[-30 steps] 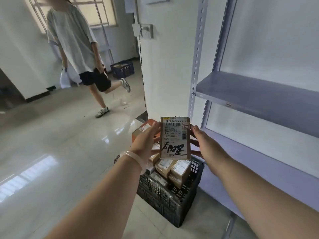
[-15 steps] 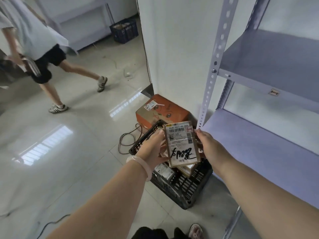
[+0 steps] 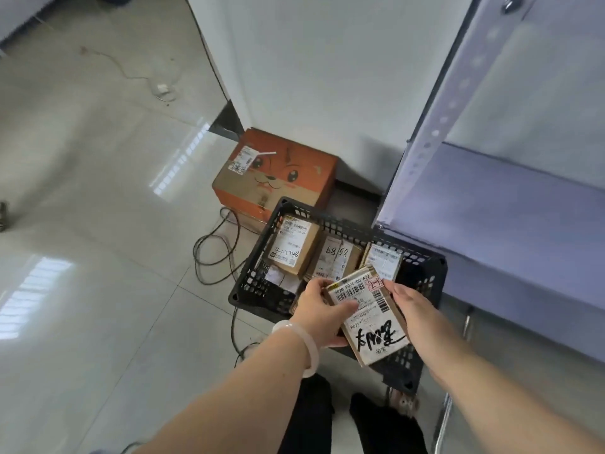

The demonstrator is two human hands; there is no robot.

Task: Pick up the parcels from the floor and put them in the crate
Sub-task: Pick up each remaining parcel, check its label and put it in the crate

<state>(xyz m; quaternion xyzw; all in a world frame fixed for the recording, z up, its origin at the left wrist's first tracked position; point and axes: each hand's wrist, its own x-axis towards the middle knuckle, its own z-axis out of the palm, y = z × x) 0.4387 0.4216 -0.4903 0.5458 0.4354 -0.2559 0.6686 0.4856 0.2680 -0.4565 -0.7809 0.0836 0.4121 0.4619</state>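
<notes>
A flat brown parcel [image 3: 370, 317] with a white label and black handwriting is held between both hands, just above the near end of the black plastic crate [image 3: 425, 267]. My left hand [image 3: 319, 311] grips its left edge, thumb across the label. My right hand [image 3: 414, 311] holds its right edge. Inside the crate lie several small cardboard parcels; one at the far left [image 3: 293, 244] has handwritten numbers, another [image 3: 337, 258] sits beside it, and a third [image 3: 384, 260] lies at the right.
An orange cardboard box [image 3: 278, 172] stands on the floor behind the crate, against the white wall. Black cables [image 3: 212, 244] loop on the tiles left of the crate. A grey metal shelf rack [image 3: 491, 208] stands at the right. My dark trousers and a shoe show below.
The view has tipped down and the walking person has left it. Both hands have lowered the parcel from chest height to just over the crate.
</notes>
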